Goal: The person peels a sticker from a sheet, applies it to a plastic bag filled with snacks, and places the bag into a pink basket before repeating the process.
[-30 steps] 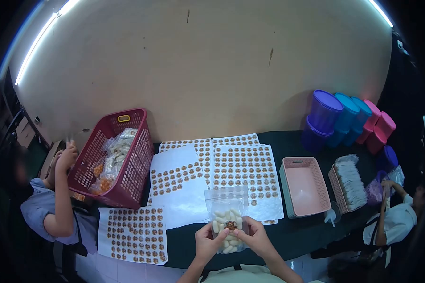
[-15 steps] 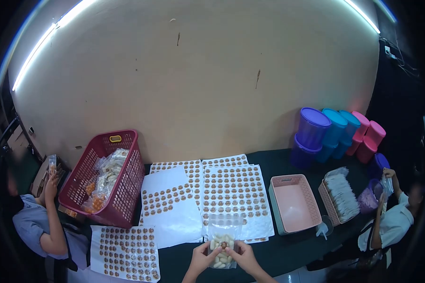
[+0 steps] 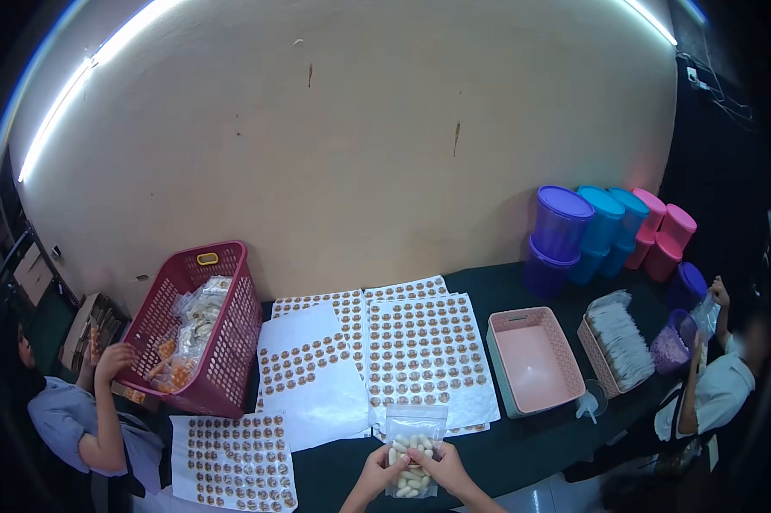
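Note:
Near the front edge of the table I hold a clear zip pouch point(image 3: 413, 486) filled with white, oblong pieces whose kind I cannot make out. My left hand point(image 3: 372, 473) grips its left side, and my right hand point(image 3: 449, 470) grips the right side. Both thumbs press on the front of the pouch at mid-height, close together. They cover most of whatever lies beneath them. Just behind the pouch lies a sheet of round brown stickers point(image 3: 424, 342), and a partly peeled sheet point(image 3: 326, 398) rests to its left.
Another sticker sheet point(image 3: 232, 457) overhangs the front left. A maroon basket point(image 3: 223, 376) holds filled bags, with a person reaching to its rim. Rightward are a pink basket point(image 3: 535, 355), a basket of pouches point(image 3: 616, 342), stacked tubs point(image 3: 561, 227) and another person holding a bag.
My thumbs have moved over the round sticker seen earlier on the pouch. The left person's hand has moved to the maroon basket's rim. The right person's raised hand has shifted. The view has tilted slightly.

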`<state>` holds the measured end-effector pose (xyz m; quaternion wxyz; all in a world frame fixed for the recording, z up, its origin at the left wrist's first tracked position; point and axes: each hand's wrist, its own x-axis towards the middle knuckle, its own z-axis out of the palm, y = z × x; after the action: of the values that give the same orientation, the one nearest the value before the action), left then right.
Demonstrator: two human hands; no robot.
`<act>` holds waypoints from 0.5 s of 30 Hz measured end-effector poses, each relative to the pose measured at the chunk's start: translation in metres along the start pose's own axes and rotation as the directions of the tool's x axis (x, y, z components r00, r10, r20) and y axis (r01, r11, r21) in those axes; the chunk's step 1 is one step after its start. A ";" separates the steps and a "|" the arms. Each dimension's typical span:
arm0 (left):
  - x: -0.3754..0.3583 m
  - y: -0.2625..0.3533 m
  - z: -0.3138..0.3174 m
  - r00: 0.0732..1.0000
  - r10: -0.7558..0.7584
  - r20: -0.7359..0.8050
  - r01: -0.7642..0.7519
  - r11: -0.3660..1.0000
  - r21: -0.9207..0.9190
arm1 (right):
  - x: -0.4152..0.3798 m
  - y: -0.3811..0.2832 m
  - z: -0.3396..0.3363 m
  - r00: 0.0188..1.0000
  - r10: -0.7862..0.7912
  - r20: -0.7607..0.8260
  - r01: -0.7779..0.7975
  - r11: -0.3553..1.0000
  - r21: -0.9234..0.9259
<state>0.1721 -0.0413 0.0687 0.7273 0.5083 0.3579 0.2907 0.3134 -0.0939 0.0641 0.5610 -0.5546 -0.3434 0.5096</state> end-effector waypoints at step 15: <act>-0.016 0.003 -0.019 0.997 0.062 -0.046 -0.059 0.995 0.080 | 0.012 -0.020 0.005 0.977 -0.027 0.212 0.079 0.968 -0.238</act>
<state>0.1470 -0.0426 0.0709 0.6888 0.5398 0.3711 0.3106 0.3156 -0.0785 0.0817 0.4628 -0.5541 -0.4751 0.5030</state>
